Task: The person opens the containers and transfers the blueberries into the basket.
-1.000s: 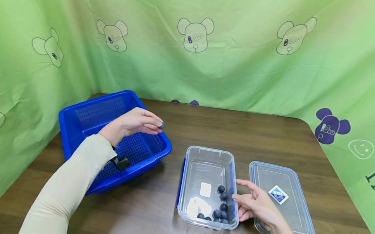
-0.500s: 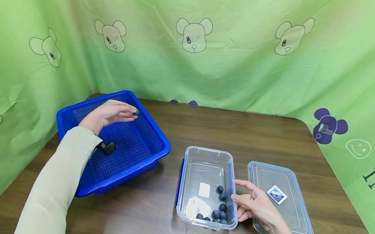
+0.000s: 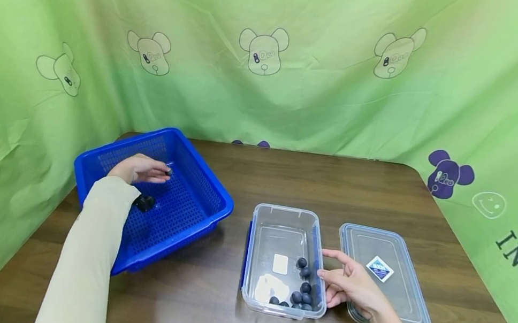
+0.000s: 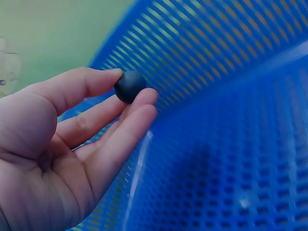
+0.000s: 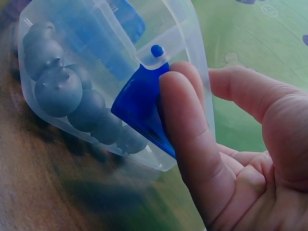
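My left hand (image 3: 145, 169) pinches a small dark blue-grey ball (image 4: 130, 86) between thumb and fingertips. It is inside the blue plastic basket (image 3: 218, 216), above the perforated floor. On the right, my right hand (image 3: 355, 286) holds the long side of a clear lidless food container (image 3: 283, 216). In the right wrist view its fingers lie by the blue side latch (image 5: 139, 103), with the thumb at the rim. Several similar dark balls (image 5: 58, 91) rest in the container, gathered at its near right corner.
A clear lid (image 3: 393, 291) with a blue edge and a diamond sticker lies right of the container, partly behind the right hand. The wooden table (image 3: 295, 179) ends at a green printed curtain (image 3: 325, 99) at the back and sides.
My left hand has moved left from over the basket's right rim, then lowered into the basket, still holding the ball. My right hand stays on the container.
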`<control>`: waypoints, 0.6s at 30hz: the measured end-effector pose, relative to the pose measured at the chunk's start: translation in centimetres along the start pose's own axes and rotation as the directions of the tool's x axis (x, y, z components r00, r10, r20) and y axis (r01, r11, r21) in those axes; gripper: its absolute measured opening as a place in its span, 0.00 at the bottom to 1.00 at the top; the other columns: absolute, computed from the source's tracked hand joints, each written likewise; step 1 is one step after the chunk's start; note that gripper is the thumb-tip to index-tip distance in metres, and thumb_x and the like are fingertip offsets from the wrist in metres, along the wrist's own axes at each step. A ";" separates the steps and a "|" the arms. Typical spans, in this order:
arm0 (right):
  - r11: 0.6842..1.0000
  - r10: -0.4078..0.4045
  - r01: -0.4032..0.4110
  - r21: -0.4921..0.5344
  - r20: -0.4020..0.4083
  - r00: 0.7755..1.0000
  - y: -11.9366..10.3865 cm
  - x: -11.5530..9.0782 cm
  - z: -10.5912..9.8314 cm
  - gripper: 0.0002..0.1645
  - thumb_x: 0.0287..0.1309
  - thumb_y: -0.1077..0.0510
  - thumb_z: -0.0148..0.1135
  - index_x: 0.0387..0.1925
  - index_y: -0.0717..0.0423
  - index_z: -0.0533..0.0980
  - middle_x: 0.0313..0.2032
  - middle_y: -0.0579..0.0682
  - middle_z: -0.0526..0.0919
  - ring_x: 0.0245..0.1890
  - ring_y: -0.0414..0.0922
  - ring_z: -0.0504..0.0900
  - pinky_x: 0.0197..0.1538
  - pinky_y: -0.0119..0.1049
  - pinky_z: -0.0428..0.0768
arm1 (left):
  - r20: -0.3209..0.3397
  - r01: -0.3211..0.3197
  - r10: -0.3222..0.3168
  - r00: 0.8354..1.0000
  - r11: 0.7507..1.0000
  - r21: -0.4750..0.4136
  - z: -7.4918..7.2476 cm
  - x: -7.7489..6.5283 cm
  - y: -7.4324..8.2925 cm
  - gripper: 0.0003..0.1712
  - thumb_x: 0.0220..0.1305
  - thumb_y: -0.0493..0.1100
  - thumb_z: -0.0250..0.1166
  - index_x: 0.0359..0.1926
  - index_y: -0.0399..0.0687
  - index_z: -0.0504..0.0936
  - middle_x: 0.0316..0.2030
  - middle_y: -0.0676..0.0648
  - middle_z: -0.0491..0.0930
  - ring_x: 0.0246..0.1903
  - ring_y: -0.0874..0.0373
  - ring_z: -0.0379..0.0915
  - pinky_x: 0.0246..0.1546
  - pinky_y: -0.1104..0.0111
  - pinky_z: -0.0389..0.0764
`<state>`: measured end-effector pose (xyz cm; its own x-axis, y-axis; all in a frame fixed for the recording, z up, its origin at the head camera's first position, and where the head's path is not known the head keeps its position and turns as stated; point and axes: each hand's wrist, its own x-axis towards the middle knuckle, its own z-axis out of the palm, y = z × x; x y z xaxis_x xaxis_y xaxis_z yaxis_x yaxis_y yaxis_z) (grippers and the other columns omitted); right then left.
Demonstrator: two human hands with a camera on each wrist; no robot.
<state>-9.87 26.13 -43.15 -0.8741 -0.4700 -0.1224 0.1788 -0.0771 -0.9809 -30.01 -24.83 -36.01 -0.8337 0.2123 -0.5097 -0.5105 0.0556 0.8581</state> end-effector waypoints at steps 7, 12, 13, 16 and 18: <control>1.000 0.009 -0.009 0.009 0.006 1.000 0.1 -0.1 0.0 0.42 0.69 0.66 0.56 0.67 0.79 0.39 0.19 0.47 0.82 0.18 0.37 0.82 0.23 0.33 0.84 | 0.039 0.109 -0.119 0.992 0.973 0.204 0.9 0.9 -1.8 0.06 0.70 0.27 0.57 0.40 0.30 0.81 0.30 0.42 0.84 0.31 0.56 0.84 0.42 0.67 0.86; 1.000 0.012 -0.012 0.003 0.005 1.000 0.1 0.0 0.0 0.42 0.69 0.66 0.56 0.67 0.79 0.39 0.19 0.47 0.82 0.18 0.37 0.81 0.23 0.32 0.84 | 0.037 0.100 -0.118 0.992 0.944 0.314 1.9 1.6 -2.1 0.05 0.68 0.28 0.60 0.42 0.29 0.81 0.30 0.43 0.85 0.31 0.56 0.84 0.40 0.67 0.86; 1.000 0.013 -0.013 0.001 0.004 1.000 0.0 0.0 0.0 0.42 0.69 0.66 0.56 0.67 0.79 0.39 0.19 0.47 0.82 0.18 0.37 0.81 0.23 0.32 0.84 | 0.035 0.096 -0.114 0.993 0.938 0.332 2.1 1.8 -2.2 0.05 0.67 0.28 0.61 0.42 0.29 0.81 0.31 0.43 0.85 0.32 0.56 0.84 0.40 0.66 0.86; 1.000 0.014 -0.014 0.000 0.005 1.000 0.1 0.0 -0.1 0.42 0.69 0.66 0.56 0.67 0.79 0.40 0.19 0.47 0.82 0.18 0.37 0.81 0.23 0.33 0.84 | 0.012 0.085 -0.097 0.995 0.921 0.380 2.4 2.2 -2.2 0.10 0.67 0.29 0.63 0.47 0.27 0.81 0.32 0.44 0.85 0.32 0.56 0.83 0.40 0.65 0.86; 1.000 0.014 -0.014 0.003 0.007 1.000 0.1 0.1 -0.1 0.42 0.69 0.66 0.56 0.67 0.79 0.40 0.19 0.47 0.81 0.17 0.37 0.81 0.23 0.33 0.84 | 0.002 0.077 -0.086 0.996 0.911 0.405 2.5 2.3 -2.3 0.13 0.66 0.29 0.63 0.50 0.25 0.80 0.33 0.44 0.85 0.33 0.56 0.83 0.41 0.64 0.86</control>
<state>-9.95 26.13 -43.25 -0.8684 -0.4772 -0.1349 0.1921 -0.0729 -0.9787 -30.20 -21.99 -38.98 -0.7865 0.2090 -0.5811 -0.4444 0.4619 0.7676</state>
